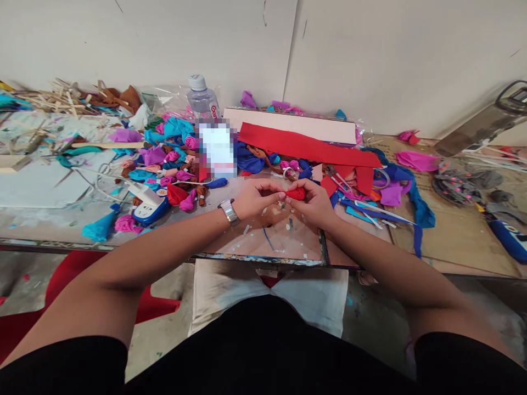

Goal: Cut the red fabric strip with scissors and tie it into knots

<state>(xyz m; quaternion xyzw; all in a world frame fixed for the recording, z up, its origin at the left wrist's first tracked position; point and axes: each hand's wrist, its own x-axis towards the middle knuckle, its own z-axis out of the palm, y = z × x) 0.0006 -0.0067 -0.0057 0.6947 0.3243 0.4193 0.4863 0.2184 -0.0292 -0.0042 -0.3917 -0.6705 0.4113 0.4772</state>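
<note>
Between my two hands, just above the table's front part, is a small bunched piece of red cloth or crepe paper (295, 193). My left hand (259, 198), with a watch (229, 212) on the wrist, pinches its left end between thumb and finger. The fingers of my right hand (313, 204) close round its right side. Beyond the hands lies a long red strip (304, 145). Scissors (338, 178) rest on red pieces right of my right hand. Rolled and twisted bits in blue, pink, purple and brown are heaped to the left, among them a red one (177, 194).
A phone with a blurred screen (218, 151) leans before a plastic bottle (203, 101). A power strip with a charger (152, 208) sits at left. Wooden sticks (61, 99) pile at far left. Cardboard (453, 236) covers the right side, with blue strips (374, 211) near it.
</note>
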